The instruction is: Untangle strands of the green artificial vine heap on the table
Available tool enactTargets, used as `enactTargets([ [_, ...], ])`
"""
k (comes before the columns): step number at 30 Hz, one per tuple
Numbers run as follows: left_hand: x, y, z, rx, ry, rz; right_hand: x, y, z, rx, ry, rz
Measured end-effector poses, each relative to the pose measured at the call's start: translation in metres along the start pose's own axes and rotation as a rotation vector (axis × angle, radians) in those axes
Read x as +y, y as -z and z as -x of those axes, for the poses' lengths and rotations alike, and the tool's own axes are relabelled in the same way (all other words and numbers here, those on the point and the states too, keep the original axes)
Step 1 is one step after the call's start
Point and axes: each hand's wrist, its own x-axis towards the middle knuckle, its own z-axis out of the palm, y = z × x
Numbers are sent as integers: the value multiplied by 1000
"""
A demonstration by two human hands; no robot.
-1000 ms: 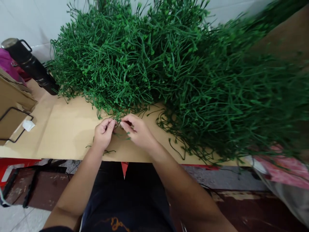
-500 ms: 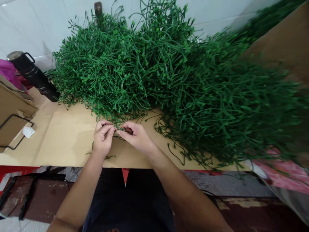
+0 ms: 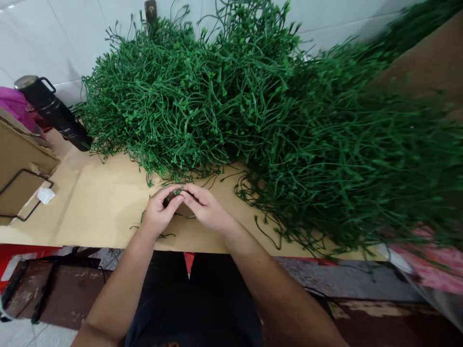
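Note:
My left hand (image 3: 161,207) and my right hand (image 3: 203,203) meet fingertip to fingertip above the cardboard-covered table (image 3: 104,202). Between them is a small green plastic plant stem (image 3: 176,193), its budded end showing at the left fingers. Both hands are closed on it, and the fingers hide most of its length. A few loose stems (image 3: 167,235) lie beside and under my left wrist. Just beyond the fingers rises a big heap of the same thin green stems (image 3: 188,106) with small budded tips.
A black flask (image 3: 54,113) with a loop handle stands at the left, beside a cardboard box (image 3: 21,159) and a black wire frame (image 3: 25,219). The heap spreads right toward a brown cardboard flap (image 3: 430,62) and pink cloth (image 3: 427,255). White tiles (image 3: 47,38) back the table.
My hands have drawn closer together, the left moving slightly right. The stem's budded end now shows between the fingers. The whole view has shifted a little.

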Motion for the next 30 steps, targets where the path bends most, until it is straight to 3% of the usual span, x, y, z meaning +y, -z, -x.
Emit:
enactTargets([
  [4, -1, 2, -3, 44, -23, -92, 1, -1, 1, -20, -32, 43],
  [10, 3, 2, -3, 163, 119, -13, 3, 5, 3, 6, -109, 42],
  [15, 1, 1, -3, 101, 96, 6, 3, -1, 2, 33, -123, -60],
  [24, 1, 1, -1, 25, 79, 14, 3, -3, 1, 33, -83, -12],
  [30, 1, 2, 0, 100, 78, -9, -1, -3, 0, -22, -164, -173],
])
